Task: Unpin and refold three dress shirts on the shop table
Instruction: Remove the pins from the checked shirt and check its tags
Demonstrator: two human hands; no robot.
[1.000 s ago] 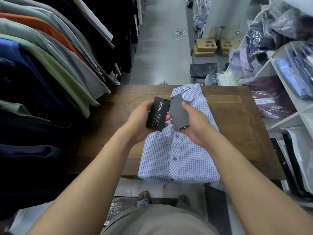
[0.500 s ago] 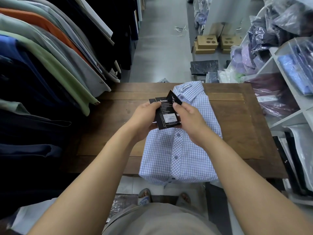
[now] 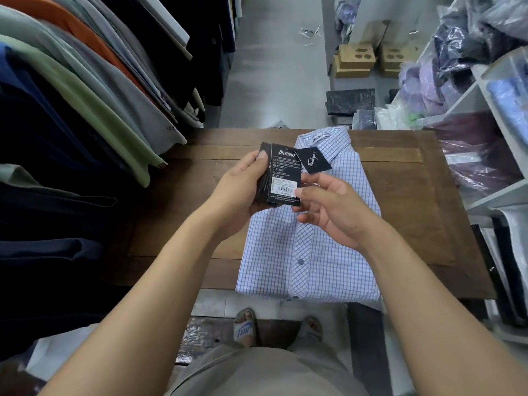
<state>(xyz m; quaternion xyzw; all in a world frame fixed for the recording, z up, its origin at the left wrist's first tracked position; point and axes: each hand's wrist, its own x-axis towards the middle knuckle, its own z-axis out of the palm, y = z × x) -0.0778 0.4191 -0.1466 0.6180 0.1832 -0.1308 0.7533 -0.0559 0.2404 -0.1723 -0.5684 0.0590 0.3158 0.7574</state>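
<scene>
A folded light-blue checked dress shirt (image 3: 311, 252) lies buttoned on the brown wooden table (image 3: 414, 201), collar at the far side, its hem hanging over the near edge. Above the shirt's chest I hold a bunch of black hang tags (image 3: 283, 175). My left hand (image 3: 243, 192) grips the tags from the left, thumb on their upper left corner. My right hand (image 3: 328, 207) pinches the lower right edge of the front tag between thumb and fingertips. A smaller black tag (image 3: 314, 164) sticks out to the upper right.
A rack of hanging shirts (image 3: 85, 95) crowds the table's left side. White shelves (image 3: 500, 132) with bagged shirts stand on the right. Cardboard boxes (image 3: 357, 57) and dark packets (image 3: 350, 101) lie on the floor beyond the table. My sandalled feet (image 3: 245, 327) show below the near edge.
The tags have fanned out: the front tag now faces me with its price label, and the small tag has swung out to the right. My right hand slid down to the tag's lower edge.
</scene>
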